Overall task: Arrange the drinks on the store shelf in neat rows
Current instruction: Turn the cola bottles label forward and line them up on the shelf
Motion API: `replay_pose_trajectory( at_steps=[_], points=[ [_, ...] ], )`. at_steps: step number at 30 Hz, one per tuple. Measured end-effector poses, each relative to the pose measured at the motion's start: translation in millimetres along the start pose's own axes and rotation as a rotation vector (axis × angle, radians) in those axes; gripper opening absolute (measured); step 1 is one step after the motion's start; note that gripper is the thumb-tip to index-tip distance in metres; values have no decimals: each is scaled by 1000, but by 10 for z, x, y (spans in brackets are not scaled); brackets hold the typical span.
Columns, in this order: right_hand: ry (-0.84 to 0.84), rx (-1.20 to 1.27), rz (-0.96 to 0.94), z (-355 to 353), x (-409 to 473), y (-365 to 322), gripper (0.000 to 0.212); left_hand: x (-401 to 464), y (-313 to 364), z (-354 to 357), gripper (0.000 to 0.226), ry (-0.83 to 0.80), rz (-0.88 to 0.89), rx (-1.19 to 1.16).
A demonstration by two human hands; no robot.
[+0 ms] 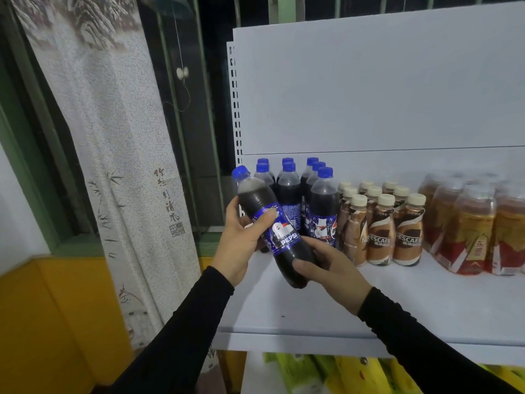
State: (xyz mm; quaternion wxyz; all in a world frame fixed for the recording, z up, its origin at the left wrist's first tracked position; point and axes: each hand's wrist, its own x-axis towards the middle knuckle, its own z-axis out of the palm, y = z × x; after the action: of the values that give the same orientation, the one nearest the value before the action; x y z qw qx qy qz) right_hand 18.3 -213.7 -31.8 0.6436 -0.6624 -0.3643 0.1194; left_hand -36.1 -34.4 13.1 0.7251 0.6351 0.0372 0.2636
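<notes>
While tilted, Pepsi bottle (272, 226) between hands.

- white shelf (426, 302), flat metal, pale back panel
- Pepsi bottles (298, 194) standing in rows at its left end
- Nescafe bottles (380, 223) just right of the Pepsi bottles
- shrink-wrapped tea packs (477, 223) further right of the Pepsi bottles

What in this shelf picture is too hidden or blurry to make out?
Head view only:
- Amber shrink-wrapped bottles: label blurred, pack cut off by the right edge.
- Back Pepsi bottles: only caps show behind the front ones.
- Yellow-green packages below: mostly hidden by the shelf.
- Held Pepsi bottle: base covered by the right hand.
</notes>
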Motion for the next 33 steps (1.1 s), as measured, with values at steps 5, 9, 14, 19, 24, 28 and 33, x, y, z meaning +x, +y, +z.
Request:
replay_pose_trajectory(
  at_steps=[5, 9, 14, 19, 24, 28, 33],
  points=[
    [122, -274, -91, 58, -5, 30, 53, -18, -32, 74, 87, -23, -74, 21],
    [154, -429, -230, 103, -31, -98, 57, 23, -26, 69, 79, 40, -25, -80],
    [97, -505, -313, 13, -3, -90, 91, 93, 70, 17, 64, 83, -147, -324],
    [124, -525, -385, 62, 50, -148, 84, 33, 101, 5, 43, 43, -356, -441],
    [145, -515, -427, 107, 94, -169, 80, 4, 71, -13, 40, 12, -402, -503],
    [134, -500, -413, 106, 97, -143, 81, 28, 51, -33, 28, 10, -408, -490],
    [37, -323, -311, 76, 60, -135, 73, 67, 1, -56, 53, 32, -353, -464]
  ],
)
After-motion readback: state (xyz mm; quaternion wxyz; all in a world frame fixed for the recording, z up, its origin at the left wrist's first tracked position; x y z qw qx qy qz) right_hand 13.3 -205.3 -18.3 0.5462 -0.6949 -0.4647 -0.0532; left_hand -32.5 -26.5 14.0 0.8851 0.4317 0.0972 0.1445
